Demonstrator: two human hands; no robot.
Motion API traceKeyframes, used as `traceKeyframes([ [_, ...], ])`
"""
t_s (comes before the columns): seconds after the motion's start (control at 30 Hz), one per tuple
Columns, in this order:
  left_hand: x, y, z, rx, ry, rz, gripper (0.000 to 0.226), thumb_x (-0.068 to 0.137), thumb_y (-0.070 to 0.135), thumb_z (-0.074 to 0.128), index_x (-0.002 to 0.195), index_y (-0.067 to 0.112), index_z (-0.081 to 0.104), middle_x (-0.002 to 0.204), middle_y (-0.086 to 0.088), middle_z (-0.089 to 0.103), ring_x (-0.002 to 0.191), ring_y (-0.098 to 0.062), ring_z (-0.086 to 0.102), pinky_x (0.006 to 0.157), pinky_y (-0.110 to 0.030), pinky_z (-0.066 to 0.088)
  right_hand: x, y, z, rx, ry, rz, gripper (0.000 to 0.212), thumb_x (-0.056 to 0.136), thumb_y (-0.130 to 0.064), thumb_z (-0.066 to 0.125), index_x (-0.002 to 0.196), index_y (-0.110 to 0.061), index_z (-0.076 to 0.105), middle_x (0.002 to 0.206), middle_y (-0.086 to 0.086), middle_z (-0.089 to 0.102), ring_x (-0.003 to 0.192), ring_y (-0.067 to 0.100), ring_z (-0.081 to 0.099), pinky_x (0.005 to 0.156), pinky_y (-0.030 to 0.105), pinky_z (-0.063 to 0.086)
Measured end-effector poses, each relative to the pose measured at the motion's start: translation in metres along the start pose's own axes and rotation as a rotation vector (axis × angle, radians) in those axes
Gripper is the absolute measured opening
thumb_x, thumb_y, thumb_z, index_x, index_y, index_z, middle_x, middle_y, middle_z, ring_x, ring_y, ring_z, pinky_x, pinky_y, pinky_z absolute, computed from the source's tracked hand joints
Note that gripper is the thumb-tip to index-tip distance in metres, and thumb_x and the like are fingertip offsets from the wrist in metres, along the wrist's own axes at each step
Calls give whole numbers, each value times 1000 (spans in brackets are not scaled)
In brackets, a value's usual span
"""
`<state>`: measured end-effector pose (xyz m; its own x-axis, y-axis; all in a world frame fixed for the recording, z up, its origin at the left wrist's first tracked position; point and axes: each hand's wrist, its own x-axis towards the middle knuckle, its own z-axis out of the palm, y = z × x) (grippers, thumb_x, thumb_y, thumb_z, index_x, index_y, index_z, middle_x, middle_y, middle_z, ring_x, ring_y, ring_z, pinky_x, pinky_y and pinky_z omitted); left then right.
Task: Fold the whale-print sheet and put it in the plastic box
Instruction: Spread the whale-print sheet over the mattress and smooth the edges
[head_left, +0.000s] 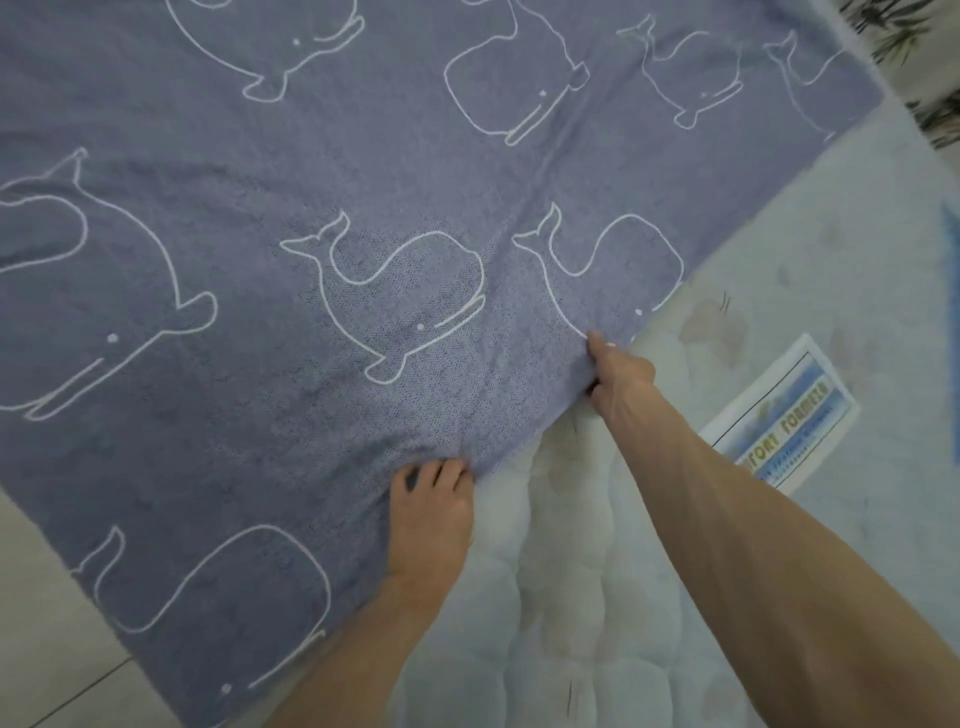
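The left hand (434, 512) lies on the near edge of the sheet (322, 208), and its fingers are curled into the cloth, so this grip is closed on the sheet. The right hand (618, 376) reaches further along the same edge; its thumb is on top and the fingers go under the cloth, so this grip pinches the sheet too. Between the two hands the edge is a little lifted and wrinkled.

The sheet is grey-blue with white whale outlines and is spread flat over the mattress (571, 613), covering most of it. At the left it hangs over the edge above the floor (47, 597). One printed label (779, 415) is on the mattress, right of the right arm. Two hands and one sheet are visible.
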<state>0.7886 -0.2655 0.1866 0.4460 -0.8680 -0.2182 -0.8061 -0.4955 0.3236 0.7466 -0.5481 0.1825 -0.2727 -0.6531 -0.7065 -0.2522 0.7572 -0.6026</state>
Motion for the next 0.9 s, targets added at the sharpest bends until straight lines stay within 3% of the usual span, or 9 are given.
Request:
traceKeyframes([
  [0.07,1,0,3,-29,65,-15,38,53,12,94,88,16,78,95,1,71,86,-25,69,81,-45,55,-1,0,-4,55,-37,-25,24,81,-16,84,89,-10,61,83,2,67,71,19,67,45,28,57],
  [0.1,0,2,5,-36,99,-25,34,56,11,93,86,17,77,92,2,71,84,-24,68,80,-44,54,-1,0,-6,64,-55,-35,21,84,-14,81,87,-11,61,82,2,67,70,18,66,42,27,55],
  [0.27,-1,15,13,-29,201,-104,22,70,2,83,77,16,69,80,-2,62,73,-27,62,73,-42,49,-2,2,-15,52,-147,-24,17,93,-13,71,105,-5,63,95,7,69,77,18,67,84,42,59],
  [0.33,-2,22,17,-18,207,-156,17,75,1,72,79,16,66,83,-4,61,74,-28,61,73,-43,48,-1,3,-20,78,-197,-12,15,96,-10,67,108,-3,63,108,12,70,81,19,67,89,44,57],
  [0.43,5,35,26,-29,245,-194,13,83,14,63,93,19,68,93,-1,64,82,-27,62,78,-43,45,11,4,-29,91,-310,50,19,99,-12,62,115,-2,64,103,11,72,82,21,69,73,40,59],
  [0.53,39,55,31,-13,276,-219,38,86,37,54,115,18,69,106,-1,67,92,-26,63,82,-44,43,28,-17,-33,50,-339,25,24,92,-29,72,102,-8,70,87,7,73,71,21,71,57,32,59],
  [0.73,70,73,35,19,372,-188,20,76,15,85,93,18,75,91,-2,68,83,-29,65,74,-42,44,62,-68,-37,82,-277,56,24,91,-15,75,104,1,64,99,15,72,81,29,72,52,38,60],
  [0.8,63,71,36,45,384,-150,8,83,20,75,91,18,76,88,-1,67,81,-29,65,74,-41,44,65,-65,-44,57,-280,58,18,92,-16,73,95,-1,64,93,13,73,79,27,72,48,35,59],
  [0.9,59,72,32,40,392,-167,26,89,29,54,85,17,77,82,-1,66,77,-30,65,71,-41,45,66,-51,-52,80,-267,52,17,94,-16,70,90,-2,64,90,13,72,78,26,72,50,32,60],
])
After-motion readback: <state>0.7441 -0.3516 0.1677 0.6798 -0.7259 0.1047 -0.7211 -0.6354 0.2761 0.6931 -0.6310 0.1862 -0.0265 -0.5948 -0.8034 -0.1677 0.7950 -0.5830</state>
